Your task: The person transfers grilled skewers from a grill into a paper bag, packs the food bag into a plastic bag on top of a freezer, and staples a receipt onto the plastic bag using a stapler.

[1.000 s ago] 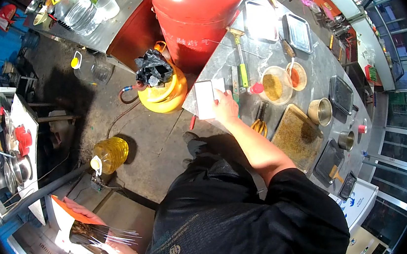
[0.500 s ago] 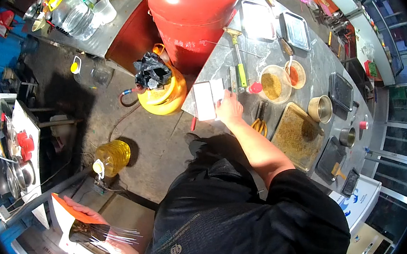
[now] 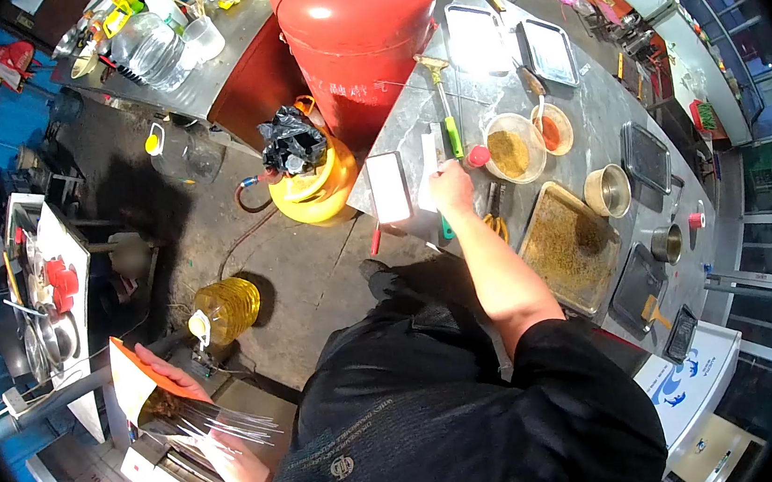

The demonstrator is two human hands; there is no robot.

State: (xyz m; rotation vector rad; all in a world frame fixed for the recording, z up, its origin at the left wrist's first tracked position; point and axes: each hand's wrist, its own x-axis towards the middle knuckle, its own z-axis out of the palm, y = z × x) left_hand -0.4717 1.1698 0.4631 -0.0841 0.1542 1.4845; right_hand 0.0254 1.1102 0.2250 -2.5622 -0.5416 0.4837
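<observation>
My left hand [image 3: 174, 371], at the lower left, grips an orange and white paper sleeve [image 3: 134, 385]. Dark pieces of food show in its mouth, and several thin skewers [image 3: 236, 421] stick out over my wrist. My right hand [image 3: 452, 189] is at the near-left edge of the grey table, fingers closed at a flat white strip [image 3: 427, 175]. Beside it lies a white rectangular block [image 3: 389, 187]. A green-handled scraper [image 3: 451, 126] and a red-capped container [image 3: 478, 155] are just beyond the hand. Yellow-handled scissors [image 3: 496, 222] lie to its right.
The table holds a bowl of brown powder [image 3: 511, 154], a bowl of red powder [image 3: 551, 129], a seasoning-covered tray [image 3: 571, 245] and a metal pot [image 3: 608, 191]. A red tank [image 3: 356, 46] and a yellow gas cylinder [image 3: 315, 192] stand beyond. An oil jug [image 3: 229, 309] stands on the floor.
My right hand has shifted slightly right, away from the white block, and the white strip now lies apart from the block. The left hand still holds the sleeve of skewers.
</observation>
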